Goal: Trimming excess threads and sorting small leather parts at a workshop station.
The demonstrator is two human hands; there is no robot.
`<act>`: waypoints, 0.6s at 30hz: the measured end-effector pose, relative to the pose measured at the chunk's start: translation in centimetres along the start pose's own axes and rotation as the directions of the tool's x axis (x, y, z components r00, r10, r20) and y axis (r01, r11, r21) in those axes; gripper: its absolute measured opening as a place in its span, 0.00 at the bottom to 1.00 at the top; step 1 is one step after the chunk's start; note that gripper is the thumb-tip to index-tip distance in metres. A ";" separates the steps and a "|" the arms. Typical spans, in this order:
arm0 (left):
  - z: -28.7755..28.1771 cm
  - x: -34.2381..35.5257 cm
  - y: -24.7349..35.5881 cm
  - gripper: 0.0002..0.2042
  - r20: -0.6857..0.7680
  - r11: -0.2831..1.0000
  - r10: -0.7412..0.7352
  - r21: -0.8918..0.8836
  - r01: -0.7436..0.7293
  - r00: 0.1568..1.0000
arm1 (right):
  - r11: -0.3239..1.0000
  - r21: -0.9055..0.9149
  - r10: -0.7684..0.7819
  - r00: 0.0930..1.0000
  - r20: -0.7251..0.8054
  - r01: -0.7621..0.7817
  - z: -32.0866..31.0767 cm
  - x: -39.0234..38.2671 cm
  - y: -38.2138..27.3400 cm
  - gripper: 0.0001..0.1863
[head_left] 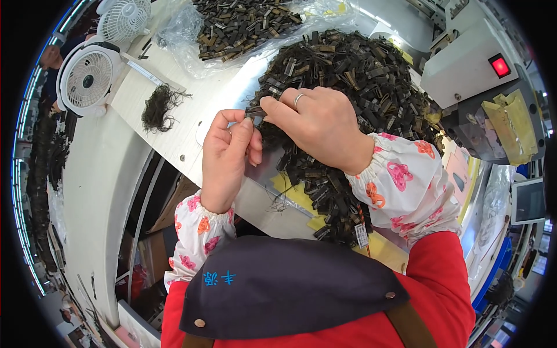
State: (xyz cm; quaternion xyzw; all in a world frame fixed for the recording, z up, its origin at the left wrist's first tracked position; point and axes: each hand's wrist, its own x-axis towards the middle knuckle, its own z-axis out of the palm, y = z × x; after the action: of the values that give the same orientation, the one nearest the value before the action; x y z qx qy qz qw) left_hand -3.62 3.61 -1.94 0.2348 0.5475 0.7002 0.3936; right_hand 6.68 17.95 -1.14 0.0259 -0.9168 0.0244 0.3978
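Note:
My left hand [226,153] pinches a small dark fabric tab [254,112] between thumb and forefinger. From the other side my right hand [319,124], with a ring on one finger, closes its thumb and fingertips at the same tab; part of its grip is hidden. Beneath and beyond the right hand spreads a large heap of folded dark fabric tabs [354,69], some with lighter marks and loose threads. The heap runs down past the right wrist toward my lap.
A second pile of tabs [243,26] lies on clear plastic [181,35] at the back. Loose dark threads [159,109] form a clump on the left of the table. Two white fans [87,81] stand far left. A machine box [467,64] with a lit red switch is at right.

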 end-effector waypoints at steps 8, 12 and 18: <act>0.0 0.2 0.0 0.06 0.002 1.000 0.011 -0.024 -0.011 1.000 | 1.000 0.011 0.000 1.000 0.018 0.000 0.0 0.0 0.0 0.12; 0.1 0.2 -0.1 0.06 0.005 1.000 0.016 0.000 -0.016 1.000 | 1.000 -0.006 0.023 0.997 0.073 -0.022 -0.4 0.1 -0.4 0.10; 0.2 0.2 -0.1 0.06 0.041 1.000 -0.016 -0.003 0.017 0.999 | 0.999 0.024 0.036 0.998 0.048 -0.037 0.1 -0.1 -0.1 0.11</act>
State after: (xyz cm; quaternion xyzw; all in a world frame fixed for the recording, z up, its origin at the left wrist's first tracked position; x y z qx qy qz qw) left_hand -3.57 3.86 -1.98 0.2440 0.5399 0.6928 0.4110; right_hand 6.71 17.84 -1.32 0.0148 -0.9259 0.0425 0.3750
